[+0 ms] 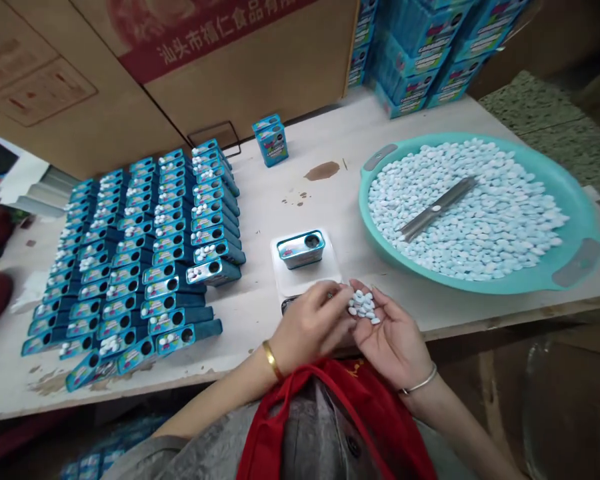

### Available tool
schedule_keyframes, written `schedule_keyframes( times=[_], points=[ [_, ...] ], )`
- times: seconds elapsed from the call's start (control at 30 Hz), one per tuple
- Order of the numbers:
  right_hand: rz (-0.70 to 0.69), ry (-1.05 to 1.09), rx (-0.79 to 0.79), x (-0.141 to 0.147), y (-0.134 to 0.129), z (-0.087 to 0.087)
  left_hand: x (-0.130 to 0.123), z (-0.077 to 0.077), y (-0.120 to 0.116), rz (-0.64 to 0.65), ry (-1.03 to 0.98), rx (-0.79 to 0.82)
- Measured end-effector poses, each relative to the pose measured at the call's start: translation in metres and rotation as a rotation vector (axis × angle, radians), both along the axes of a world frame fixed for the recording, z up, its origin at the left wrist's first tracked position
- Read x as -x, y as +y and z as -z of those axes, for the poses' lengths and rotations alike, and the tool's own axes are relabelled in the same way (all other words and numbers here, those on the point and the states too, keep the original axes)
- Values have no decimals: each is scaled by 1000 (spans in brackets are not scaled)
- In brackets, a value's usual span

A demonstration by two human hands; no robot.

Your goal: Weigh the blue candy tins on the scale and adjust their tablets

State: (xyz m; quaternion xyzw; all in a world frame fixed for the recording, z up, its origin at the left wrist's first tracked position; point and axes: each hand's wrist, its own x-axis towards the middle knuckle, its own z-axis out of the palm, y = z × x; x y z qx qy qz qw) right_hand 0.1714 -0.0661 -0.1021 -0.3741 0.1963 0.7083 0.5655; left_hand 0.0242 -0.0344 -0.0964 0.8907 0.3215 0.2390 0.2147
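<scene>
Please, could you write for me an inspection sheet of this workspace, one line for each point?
Surface: pale table, with brown stains and worn patches near the front edge.
Job's things: open tin on a white scale; rows of blue tins, many with white pieces on top; green basin of pale pieces, a metal scoop lying on them.
Clutter: one blue box standing apart; stacked blue packs at the back.
Hands: right hand palm up, holding pale pieces; left hand fingers against it.
Cables: nothing seen.
Surroundings: large carton behind; speckled floor at right.
</scene>
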Motion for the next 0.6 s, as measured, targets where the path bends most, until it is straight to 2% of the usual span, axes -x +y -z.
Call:
schedule_keyframes(
  times=[0.1,0.23,0.37,0.6],
  points=[
    [13,16,73,3,-12,7,-24,8,-14,30,166,48],
    [-24,-10,117,-2,-22,16,-40,16,-23,48,321,-14],
    [-67,-27,93,-7,-26,21,-43,18,-26,46,338,-75],
    [-63,-25,57,-4,-22,14,-37,20,-22,25,332,19]
  ],
)
